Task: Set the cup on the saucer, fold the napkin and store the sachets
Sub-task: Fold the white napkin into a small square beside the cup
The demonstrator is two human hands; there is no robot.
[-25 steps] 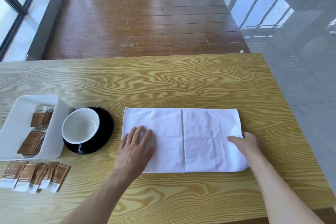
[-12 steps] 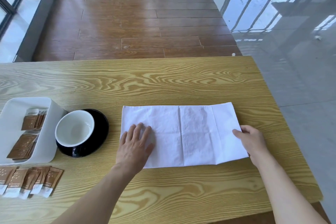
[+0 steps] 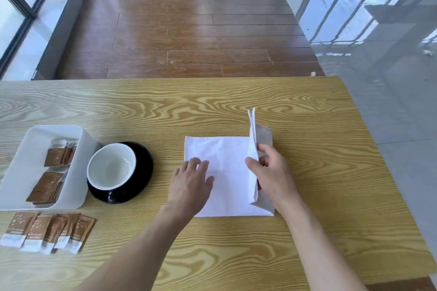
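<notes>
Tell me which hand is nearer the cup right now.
Left. The left hand lies flat on the napkin, just right of the cup on its saucer. The right hand is farther right, lifting the napkin's right flap.

Bare table (image 3: 319,172) lies open right of the napkin (image 3: 224,172); cup (image 3: 111,168) and tray (image 3: 78,172) crowd the left.

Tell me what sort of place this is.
Probably a café or hospitality training room: a cup on a black saucer, branded sachets beside a white tray, glass walls around.
</notes>
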